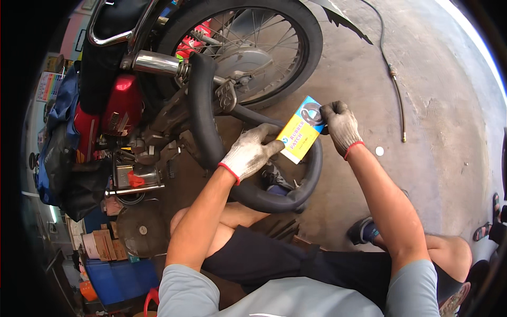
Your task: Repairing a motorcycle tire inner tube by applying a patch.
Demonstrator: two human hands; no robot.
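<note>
Both my hands wear whitish work gloves with red cuffs and dark, dirty fingertips. Between them they hold a small yellow-and-blue cardboard box (300, 133), tilted, with a black ring pictured on its blue end. My left hand (251, 152) is closed on the box's lower left side, thumb along its face. At the upper right end, the fingers of my right hand (340, 124) are pinched at the box's edge. A black inner tube (253, 198) loops below the box and my left hand. Part of it is hidden by them, and its left side rises in front of the motorcycle.
The motorcycle (121, 105) with its rear wheel (311, 47) fills the upper left. On the concrete floor lie a dark hose (397, 90) and a small white disc (379, 151). Cardboard boxes (103, 244) and a blue bin (119, 280) stand at lower left. Another person's sandaled foot (481, 231) shows far right.
</note>
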